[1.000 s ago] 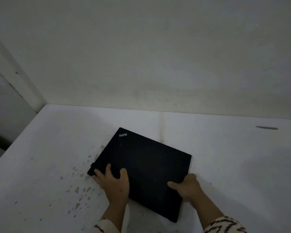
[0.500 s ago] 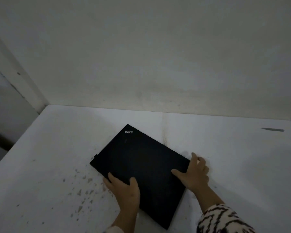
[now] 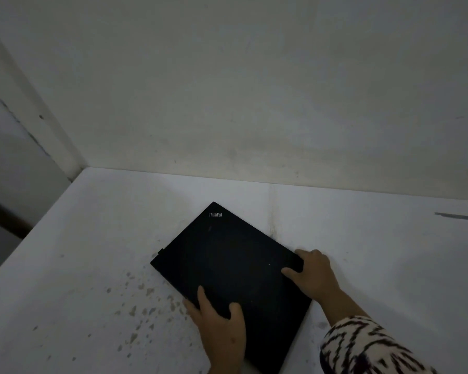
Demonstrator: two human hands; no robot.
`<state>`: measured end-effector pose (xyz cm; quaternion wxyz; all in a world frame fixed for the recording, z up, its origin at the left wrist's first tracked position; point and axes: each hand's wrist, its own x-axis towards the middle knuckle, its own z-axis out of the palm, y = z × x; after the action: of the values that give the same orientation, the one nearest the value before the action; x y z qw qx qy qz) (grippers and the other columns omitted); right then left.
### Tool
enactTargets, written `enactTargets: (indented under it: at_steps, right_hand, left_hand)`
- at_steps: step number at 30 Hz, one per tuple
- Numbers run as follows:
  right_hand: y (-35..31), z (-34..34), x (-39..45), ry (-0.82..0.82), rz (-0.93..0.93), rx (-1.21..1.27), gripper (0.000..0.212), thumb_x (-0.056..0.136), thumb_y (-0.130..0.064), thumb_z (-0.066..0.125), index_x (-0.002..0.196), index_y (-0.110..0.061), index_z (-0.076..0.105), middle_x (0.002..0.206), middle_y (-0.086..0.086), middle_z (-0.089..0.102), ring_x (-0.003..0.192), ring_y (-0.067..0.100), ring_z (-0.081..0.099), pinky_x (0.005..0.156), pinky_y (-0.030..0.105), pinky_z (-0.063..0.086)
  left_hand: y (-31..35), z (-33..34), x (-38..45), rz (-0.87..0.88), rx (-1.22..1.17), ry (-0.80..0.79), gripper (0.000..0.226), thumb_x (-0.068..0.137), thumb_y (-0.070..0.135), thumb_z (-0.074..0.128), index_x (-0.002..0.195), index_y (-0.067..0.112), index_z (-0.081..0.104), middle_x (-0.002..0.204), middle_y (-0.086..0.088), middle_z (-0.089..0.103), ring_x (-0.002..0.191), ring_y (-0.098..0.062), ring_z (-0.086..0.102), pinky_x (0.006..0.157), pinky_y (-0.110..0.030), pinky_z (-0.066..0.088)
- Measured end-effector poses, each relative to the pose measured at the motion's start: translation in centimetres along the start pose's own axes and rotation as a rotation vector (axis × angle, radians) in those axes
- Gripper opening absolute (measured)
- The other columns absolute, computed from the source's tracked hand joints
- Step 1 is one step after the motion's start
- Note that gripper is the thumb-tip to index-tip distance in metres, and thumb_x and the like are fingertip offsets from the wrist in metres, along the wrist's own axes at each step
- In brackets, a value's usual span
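A closed black ThinkPad laptop (image 3: 227,263) lies turned at an angle on a white table (image 3: 92,238), its logo corner pointing to the wall. My left hand (image 3: 222,325) rests flat on the lid near its left front edge, fingers spread and straight. My right hand (image 3: 314,276) grips the laptop's right corner, thumb on the lid and fingers curled round the edge.
The table's back edge meets a pale wall (image 3: 254,103). Its left edge drops off beside a door frame (image 3: 38,130). Brownish stains (image 3: 138,306) speckle the surface left of the laptop. A small dark flat object (image 3: 454,216) lies at the far right.
The laptop has been turned and slid a little away from me and to the right. My right hand moved from the front edge up to the right corner; my left hand followed along the lid.
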<state>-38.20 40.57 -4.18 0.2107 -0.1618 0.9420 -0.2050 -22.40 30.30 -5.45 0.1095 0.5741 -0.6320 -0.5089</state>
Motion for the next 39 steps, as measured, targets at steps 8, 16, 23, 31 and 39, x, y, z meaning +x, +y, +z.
enactTargets:
  at_steps: [8,16,23,31,39]
  right_hand:
    - [0.8,1.1,-2.0,0.033,0.081,0.088,0.047,0.075,-0.043,0.073,0.107,-0.011,0.063,0.109,0.011,0.061,0.103,0.024,0.056,0.089,0.035,0.049]
    - [0.9,3.1,-5.1,0.034,0.160,0.122,0.042,0.075,-0.049,0.070,0.087,-0.018,0.045,0.092,0.001,0.049,0.079,0.015,0.048,0.059,0.022,0.035]
    - [-0.7,5.3,-7.4,-0.061,0.216,0.144,0.049,0.073,-0.060,0.066,0.069,-0.026,0.031,0.070,-0.010,0.036,0.069,0.012,0.043,0.049,0.018,0.026]
    - [-3.0,7.1,-8.6,-0.187,0.137,0.159,0.050,0.072,-0.058,0.069,0.063,-0.029,0.029,0.068,-0.013,0.036,0.059,0.000,0.037,0.046,0.013,0.027]
    - [-4.5,6.5,-7.5,0.000,0.152,0.208,0.042,0.077,-0.052,0.068,0.079,-0.020,0.041,0.075,-0.006,0.046,0.074,0.014,0.050,0.046,0.014,0.029]
  left_hand:
    - [0.7,-1.7,1.2,0.106,-0.081,0.039,0.068,0.085,0.017,0.057,0.146,0.018,0.028,0.156,-0.008,0.026,0.140,-0.025,0.031,0.112,-0.040,0.032]
    - [1.6,-3.1,4.1,0.193,-0.037,-0.045,0.066,0.086,0.016,0.058,0.145,0.016,0.031,0.152,-0.007,0.036,0.138,-0.025,0.036,0.113,-0.040,0.032]
    - [2.4,-4.8,7.1,0.332,0.123,-0.212,0.075,0.085,0.015,0.062,0.148,0.014,0.022,0.154,-0.007,0.031,0.140,-0.024,0.032,0.116,-0.040,0.029]
    - [2.3,-6.6,9.3,0.450,0.394,-0.265,0.083,0.083,0.019,0.063,0.150,0.011,0.014,0.158,-0.008,0.021,0.144,-0.024,0.023,0.120,-0.040,0.024]
    - [-0.7,-7.6,6.3,0.350,0.553,-0.141,0.081,0.088,0.035,0.053,0.150,0.009,0.008,0.159,-0.012,0.014,0.145,-0.029,0.019,0.119,-0.044,0.022]
